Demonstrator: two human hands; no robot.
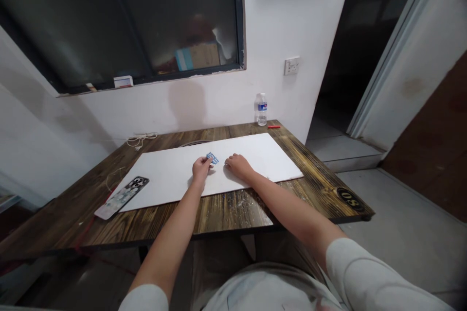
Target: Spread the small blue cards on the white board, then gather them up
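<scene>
My left hand (201,169) is closed in a pinch on a small flat blue-and-white piece (212,158) with a blue outline pattern. The piece is too small to tell exactly what it is. Both hands are over a large white board (255,155) lying on the wooden table. Just right of the piece, my right hand (239,165) rests on the board with its fingers curled in together, and nothing shows in it. A gap separates the two hands.
A phone (126,197) lies across the board's left edge. White cable (141,139) is coiled at the table's back left. Toward the back right stand a water bottle (261,109) and a red pen-like stick (274,127). The wooden table (233,211) meets the wall.
</scene>
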